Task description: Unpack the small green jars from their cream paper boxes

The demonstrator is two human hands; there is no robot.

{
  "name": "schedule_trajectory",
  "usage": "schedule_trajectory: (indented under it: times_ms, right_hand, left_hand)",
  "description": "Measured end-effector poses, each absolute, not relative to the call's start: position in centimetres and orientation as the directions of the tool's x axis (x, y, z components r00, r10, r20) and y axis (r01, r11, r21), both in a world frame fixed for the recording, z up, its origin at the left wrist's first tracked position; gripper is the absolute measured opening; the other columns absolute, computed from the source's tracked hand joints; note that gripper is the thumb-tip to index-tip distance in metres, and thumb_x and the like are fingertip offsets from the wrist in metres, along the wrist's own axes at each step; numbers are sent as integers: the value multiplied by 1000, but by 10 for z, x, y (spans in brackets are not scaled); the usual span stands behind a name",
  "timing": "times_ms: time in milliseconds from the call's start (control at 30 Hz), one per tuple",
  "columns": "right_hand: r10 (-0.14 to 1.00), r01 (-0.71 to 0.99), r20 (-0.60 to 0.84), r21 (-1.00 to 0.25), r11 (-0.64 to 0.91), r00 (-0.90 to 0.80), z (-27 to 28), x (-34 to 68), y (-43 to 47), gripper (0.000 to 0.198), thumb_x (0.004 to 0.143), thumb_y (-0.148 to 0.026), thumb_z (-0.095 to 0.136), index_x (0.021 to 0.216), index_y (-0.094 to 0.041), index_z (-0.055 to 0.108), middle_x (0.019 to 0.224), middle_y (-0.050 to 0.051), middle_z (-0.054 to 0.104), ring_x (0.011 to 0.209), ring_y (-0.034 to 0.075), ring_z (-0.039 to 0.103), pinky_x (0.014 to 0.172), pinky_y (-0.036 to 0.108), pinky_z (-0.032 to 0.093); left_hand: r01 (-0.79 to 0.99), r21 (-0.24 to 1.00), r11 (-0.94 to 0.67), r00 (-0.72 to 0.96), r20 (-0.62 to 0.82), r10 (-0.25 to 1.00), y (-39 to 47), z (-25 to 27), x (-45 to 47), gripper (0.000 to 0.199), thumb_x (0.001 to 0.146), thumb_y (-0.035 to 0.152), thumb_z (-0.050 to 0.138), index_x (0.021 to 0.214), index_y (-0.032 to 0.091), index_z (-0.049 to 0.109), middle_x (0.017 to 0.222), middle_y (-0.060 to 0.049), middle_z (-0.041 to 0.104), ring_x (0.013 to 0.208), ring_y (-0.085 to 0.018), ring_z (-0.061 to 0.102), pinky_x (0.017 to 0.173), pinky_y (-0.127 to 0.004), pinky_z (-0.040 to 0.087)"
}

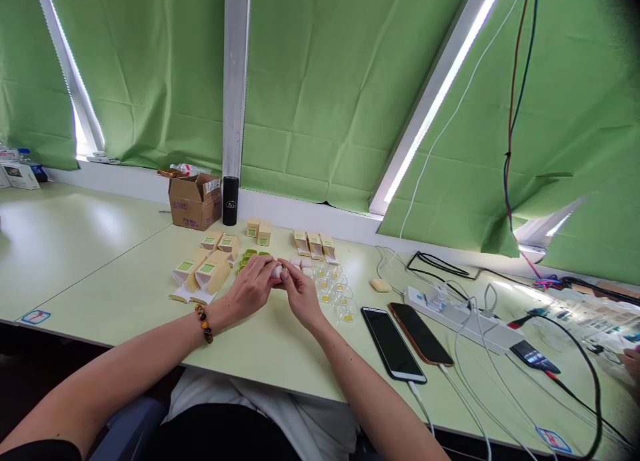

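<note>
My left hand (251, 286) is closed around a small whitish-pink piece (277, 272) above the table. My right hand (301, 296) meets it there, its thumb and fingers pinched together at the end of that piece; the detail between the fingertips is too small to make out. Beyond my left hand lie several green pieces (247, 254), partly hidden by the fingers. Just past my right hand are more pale pink pieces (305, 263). Several clear round cups (325, 298) with yellow centres stand in rows to the right.
Open cream cartons with green labels (212, 269) stand at the left, with smaller cartons (314, 242) behind. A cardboard box (194, 204) and a black tumbler (231, 201) are at the back. Phones (393, 344), a power strip (457, 319) and loose cables occupy the right.
</note>
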State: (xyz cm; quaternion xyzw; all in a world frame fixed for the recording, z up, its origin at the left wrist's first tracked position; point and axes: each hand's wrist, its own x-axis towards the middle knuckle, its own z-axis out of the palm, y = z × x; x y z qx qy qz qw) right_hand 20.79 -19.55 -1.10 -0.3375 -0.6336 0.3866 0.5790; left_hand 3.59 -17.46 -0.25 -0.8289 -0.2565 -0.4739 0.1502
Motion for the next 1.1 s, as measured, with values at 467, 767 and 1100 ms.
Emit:
schedule_trajectory:
  times_ms: [467,767,1100]
  right_hand:
    - [732,505,667,-589,632,-138,2,222,-198,38,94,-34,68,131,-25,68,82,0,64,70,17,54,68,30,49]
    - [701,558,704,-540,630,-111,-1,216,-200,37,95,-34,65,130,-24,67,83,2,63,74,19,55,67,31,48]
    - [774,377,586,-791,482,240,0,240,-184,47,88,-45,70,124,-16,70,79,-1,58,67,14,53,59,27,47]
  left_hand:
    - [342,366,-866,273,843,464,-169,-3,36,29,100,18,54,128,21,61,121,-12,64,118,-26,60,101,-46,54]
    - [317,398,-861,217,853,474,-171,-7,40,25,103,24,52,126,21,61,120,-12,64,119,-26,61,102,-46,54]
    - [-464,808,-363,7,413,910,-142,8,28,28,99,37,65,120,17,66,118,-11,72,109,-22,71,109,-46,55]
